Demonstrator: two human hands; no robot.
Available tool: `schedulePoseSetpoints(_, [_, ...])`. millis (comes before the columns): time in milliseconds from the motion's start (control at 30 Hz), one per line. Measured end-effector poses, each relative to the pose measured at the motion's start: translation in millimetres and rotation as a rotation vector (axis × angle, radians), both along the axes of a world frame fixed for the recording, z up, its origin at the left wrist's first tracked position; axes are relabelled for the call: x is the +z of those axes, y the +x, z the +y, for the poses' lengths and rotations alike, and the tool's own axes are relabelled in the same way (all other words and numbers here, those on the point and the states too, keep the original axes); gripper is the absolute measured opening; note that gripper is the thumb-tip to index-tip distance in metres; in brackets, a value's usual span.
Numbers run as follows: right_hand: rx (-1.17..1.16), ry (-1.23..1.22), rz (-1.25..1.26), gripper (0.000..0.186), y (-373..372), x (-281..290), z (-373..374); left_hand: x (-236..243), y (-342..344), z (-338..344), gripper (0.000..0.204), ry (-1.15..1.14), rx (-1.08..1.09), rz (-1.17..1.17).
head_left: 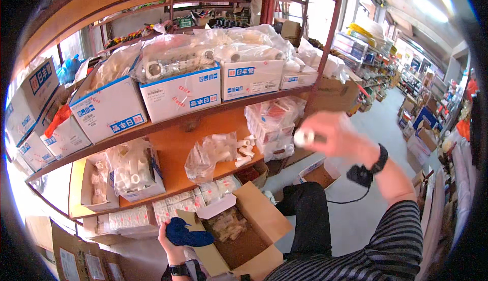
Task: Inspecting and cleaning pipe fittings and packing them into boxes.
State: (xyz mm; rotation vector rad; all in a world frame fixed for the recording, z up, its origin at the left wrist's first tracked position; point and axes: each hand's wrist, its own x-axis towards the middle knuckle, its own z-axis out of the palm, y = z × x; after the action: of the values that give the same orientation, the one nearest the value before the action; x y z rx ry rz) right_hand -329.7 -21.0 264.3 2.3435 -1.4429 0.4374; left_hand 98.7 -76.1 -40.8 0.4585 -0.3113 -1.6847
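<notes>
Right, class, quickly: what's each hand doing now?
Left hand: at the dark blue cloth; grip can't be told, fingers mostly hidden.
Right hand: closed, holding a white tubular fitting.

The pale fitting [305, 137] looks like smooth plastic. The dark blue bundle [187, 233] is soft, matt, rough-textured cloth. The open carton [269, 212] is matt brown cardboard. Clear bags [198, 168] are thin, crinkled, glossy plastic; the white boxes [178, 98] are smooth printed card. The shelf board [173, 141] looks like wood with a slight sheen, its upright [329, 42] like painted metal. The striped sleeve [391, 235] and black trousers [310, 215] are matt cloth, the floor [378, 116] smooth and faintly shiny
</notes>
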Motion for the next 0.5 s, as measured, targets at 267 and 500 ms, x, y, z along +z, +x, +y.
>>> schedulePoseSetpoints(267, [-0.388, -0.099, -0.864, 0.031, -168, -2, -100, -27, 1, -3, 0.024, 0.184, 0.089, -0.106])
schedulePoseSetpoints(500, [-0.512, -0.339, -0.790, 0.033, -225, -7, -186, -19, 24, 39, 0.034, 0.163, 0.079, -0.175])
